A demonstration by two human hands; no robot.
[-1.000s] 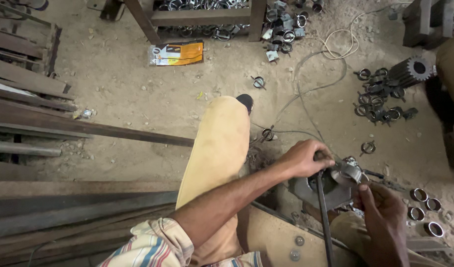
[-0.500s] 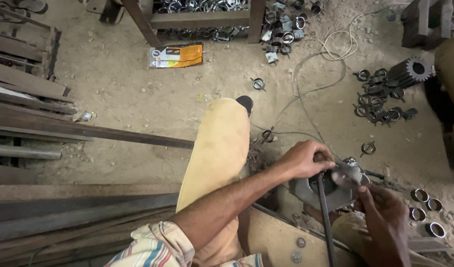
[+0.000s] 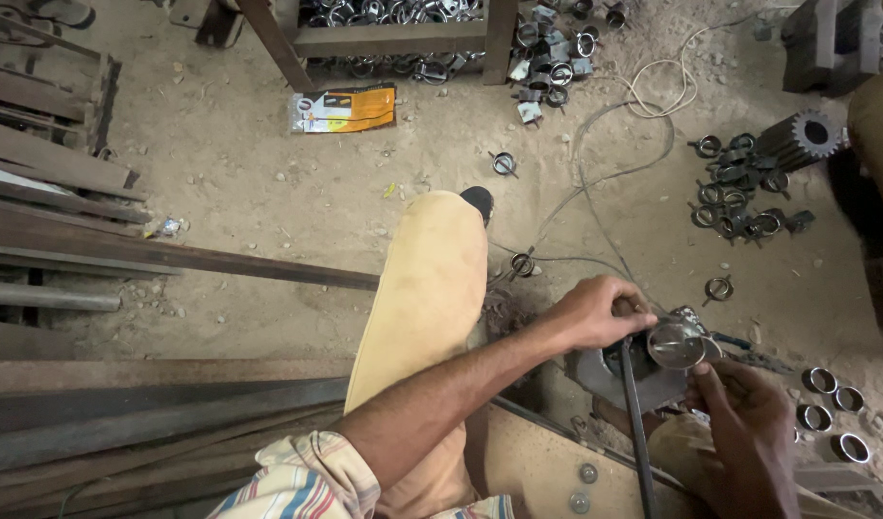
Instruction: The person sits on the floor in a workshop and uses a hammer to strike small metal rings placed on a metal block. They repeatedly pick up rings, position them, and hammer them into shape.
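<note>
My left hand (image 3: pixel 595 312) reaches across my tan-trousered knee (image 3: pixel 427 288) and closes on the top of a dark bar (image 3: pixel 635 423) at a grey metal block (image 3: pixel 605 375) on the ground. My right hand (image 3: pixel 739 432) sits just right of it, fingers pinching a shiny short metal ring (image 3: pixel 677 346) against the block. The two hands are close together, almost touching. The part of the block under the hands is hidden.
Long rusty steel bars (image 3: pixel 172 255) lie on the left. Several loose metal rings (image 3: pixel 739 192) and a dark gear (image 3: pixel 807 135) lie at the right, more rings (image 3: pixel 831 404) by my right hand. An orange packet (image 3: pixel 343 108) and a white cable (image 3: pixel 653 91) lie on the dirt floor.
My right hand has shifted slightly with the ring at the block. My left hand keeps its hold on the bar.
</note>
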